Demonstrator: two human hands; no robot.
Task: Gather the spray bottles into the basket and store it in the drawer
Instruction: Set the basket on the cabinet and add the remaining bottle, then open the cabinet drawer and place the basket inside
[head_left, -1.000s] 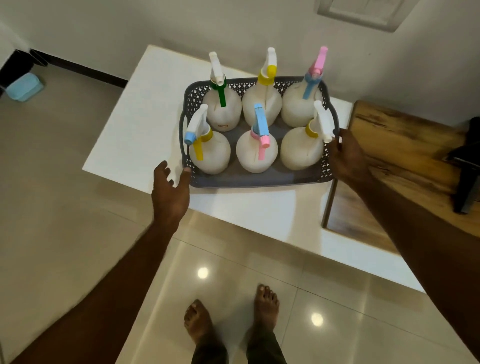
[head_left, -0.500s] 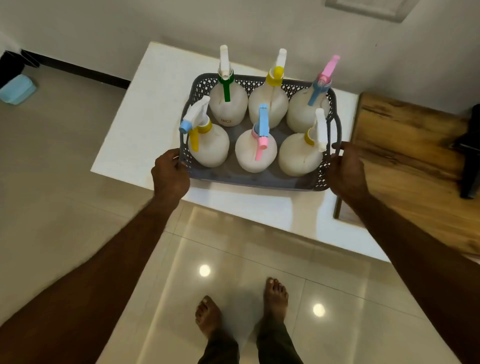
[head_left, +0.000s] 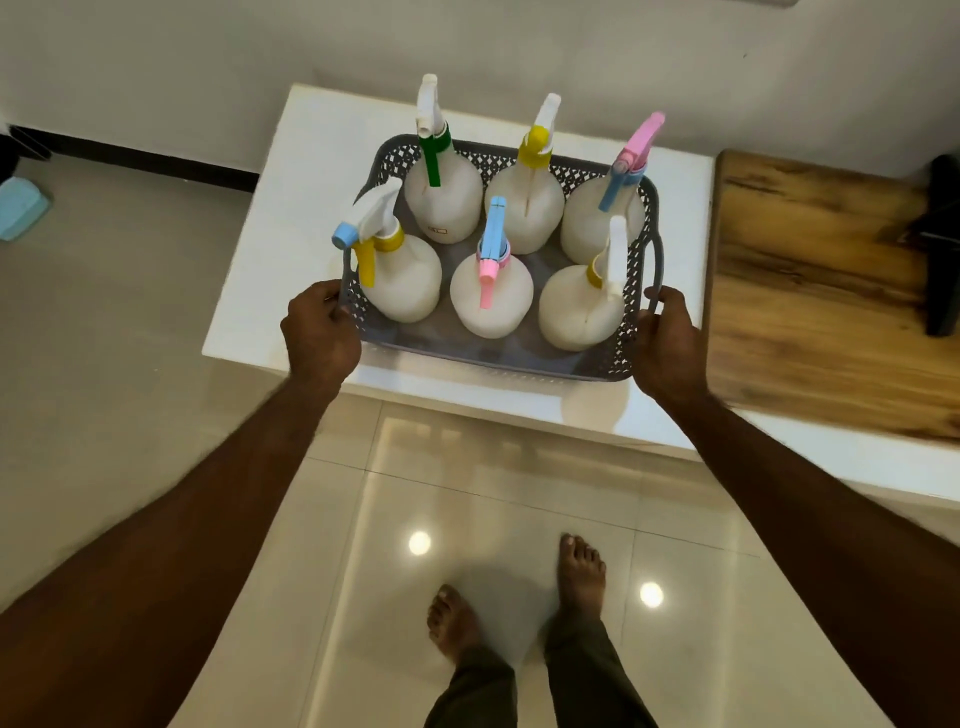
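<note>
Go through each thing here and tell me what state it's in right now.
Basket: on the white table, gripped at both ends.
Six spray bottles: upright inside the basket.
Left hand: shut on the basket's left handle.
Right hand: shut on the right handle.
Wooden top: bare near the basket.

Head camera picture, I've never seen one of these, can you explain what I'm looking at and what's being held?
The one picture comes from a camera worn on a person's head, looking down at their own bare arms and feet. There is no machine. On a white glossy table is a grey perforated plastic basket with six white plastic spray bottles standing inside, their triggers in mixed colours. The left hand grips the basket's left handle and the right hand grips its right side. A brown wooden board lies to the right.
</note>
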